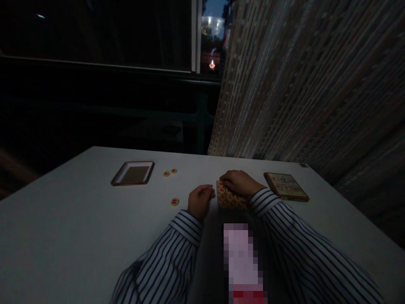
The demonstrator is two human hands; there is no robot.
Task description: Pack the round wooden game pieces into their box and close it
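A white table [79,223] spreads out on every side of the container [217,195], the landmark for all that follows. Beyond it and to its right hangs a curtain of pale strings [268,84]; beyond it to the left is a dark window [95,33]. On the near side of the container, two striped sleeves [155,264] reach in, one from the left and one from the right. To its left, well apart, lies a shallow open box [115,179] with pale inner walls and a brownish floor. To its right, just past the right wrist, a flat box [286,185] shows a printed top with dark writing. The container itself is packed with rows of round pieces [229,198] bearing red marks.

The person's right hand [242,182] is bent over the container's far side, fingers curving down at its far left corner; whether they pinch a piece, one cannot tell. The left hand [200,202] is just beside the container's left side, fingers curled in near the thumb; whether anything is pinched there is likewise unclear. Three loose pieces [175,202] lie left of the container, two near each other farther off and one nearer the person
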